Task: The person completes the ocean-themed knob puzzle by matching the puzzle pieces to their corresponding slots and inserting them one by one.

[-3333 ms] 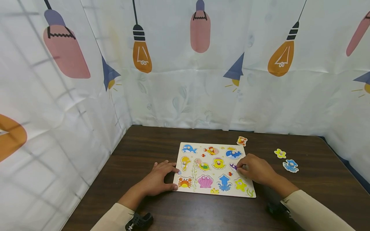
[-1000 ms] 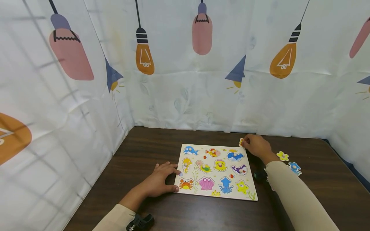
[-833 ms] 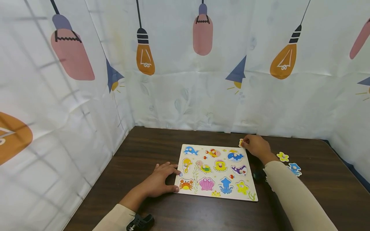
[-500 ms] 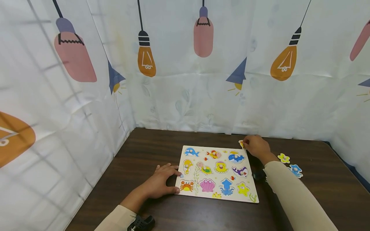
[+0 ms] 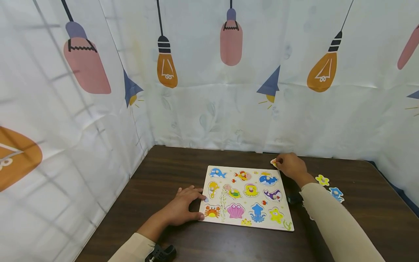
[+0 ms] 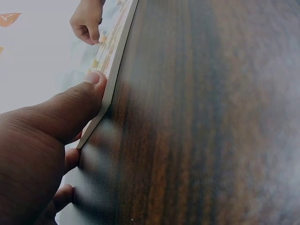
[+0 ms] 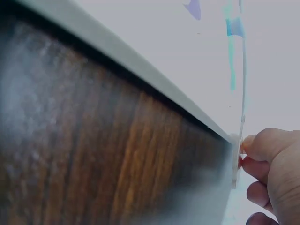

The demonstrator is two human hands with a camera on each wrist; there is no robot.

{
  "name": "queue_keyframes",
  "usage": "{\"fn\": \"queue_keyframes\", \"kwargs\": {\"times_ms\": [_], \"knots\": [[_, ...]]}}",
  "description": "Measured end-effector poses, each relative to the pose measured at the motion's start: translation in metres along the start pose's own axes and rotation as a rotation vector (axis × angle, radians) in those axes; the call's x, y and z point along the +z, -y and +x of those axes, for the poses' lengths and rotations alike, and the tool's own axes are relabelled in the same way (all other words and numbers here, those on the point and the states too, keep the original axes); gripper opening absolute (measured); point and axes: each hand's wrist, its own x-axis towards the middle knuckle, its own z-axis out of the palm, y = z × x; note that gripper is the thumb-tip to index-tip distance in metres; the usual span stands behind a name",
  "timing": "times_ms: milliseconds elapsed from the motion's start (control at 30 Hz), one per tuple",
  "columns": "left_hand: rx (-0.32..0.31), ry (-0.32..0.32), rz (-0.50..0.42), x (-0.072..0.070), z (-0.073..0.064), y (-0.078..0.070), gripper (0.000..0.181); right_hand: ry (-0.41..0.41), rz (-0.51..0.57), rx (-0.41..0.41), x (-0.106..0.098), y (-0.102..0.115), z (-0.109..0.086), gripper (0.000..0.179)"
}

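Note:
A wooden peg puzzle board (image 5: 258,223) with several sea-animal pieces lies on the table. My left hand (image 5: 183,206) rests at its left edge, the index finger on the surface and the thumb against the near corner. In the left wrist view, the thumb (image 6: 89,89) presses the board's edge. Beyond the board's far right corner, my right hand (image 5: 291,167) pinches a small orange-and-white animal puzzle piece (image 5: 273,162) by its knob, and the fingers partly cover it. The right wrist view shows this piece edge-on (image 7: 236,171) at the fingertips.
A yellow flower-like puzzle piece (image 5: 322,179) and a blue sea-animal piece (image 5: 336,194) lie on the dark table (image 5: 183,156) to the right, the blue one partly behind the right sleeve (image 5: 330,218). A patterned white curtain (image 5: 203,120) hangs behind and at the left.
My right hand has left the purple whale piece at the board's right side and moved to the far corner, where it has taken hold of the orange-and-white piece. The left hand has stayed put.

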Motion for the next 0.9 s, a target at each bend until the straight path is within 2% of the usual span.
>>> {"fn": "queue_keyframes", "kwargs": {"times_ms": [233,500,900], "knots": [[-0.001,-0.002,-0.001,0.002,-0.001,0.001,0.055,-0.027,0.027,-0.079,-0.003,0.004,-0.007,0.022],[-0.001,-0.001,0.007,0.001,-0.001,0.003,0.057,-0.007,0.059,-0.159,-0.003,0.014,-0.017,0.02],[-0.005,0.004,0.021,0.0,0.001,0.002,0.056,0.043,0.052,-0.259,-0.005,0.04,-0.032,0.007]]}}
